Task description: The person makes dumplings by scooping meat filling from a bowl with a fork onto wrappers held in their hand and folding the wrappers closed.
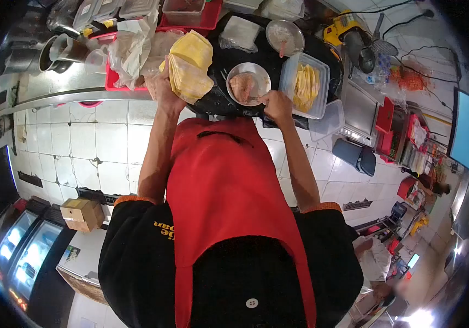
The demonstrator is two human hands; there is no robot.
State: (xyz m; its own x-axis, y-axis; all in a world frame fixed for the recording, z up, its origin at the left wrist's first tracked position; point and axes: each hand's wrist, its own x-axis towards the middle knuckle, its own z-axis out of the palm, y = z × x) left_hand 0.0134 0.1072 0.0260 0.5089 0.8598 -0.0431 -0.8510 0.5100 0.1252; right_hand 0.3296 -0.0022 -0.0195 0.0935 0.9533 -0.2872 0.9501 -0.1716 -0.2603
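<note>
While the left hand (170, 98) is stretched forward, fingers clamped on a fanned stack of thin yellow sheets (192, 68) left of a round silver metal bowl (261, 78) of pinkish paste (241, 87), the right hand (277, 107) bends inward at the bowl's right rim, fingers curled, their grip impossible to tell.

A commercial kitchen: glass-door fridges (39, 254), tiled floor (111, 139), red apron (229, 191), metal food bowl (263, 81).

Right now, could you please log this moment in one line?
left hand: holding yellow dough sheets | right hand: at metal bowl rim | metal bowl: pinkish filling | plastic tub: yellow pieces
</note>
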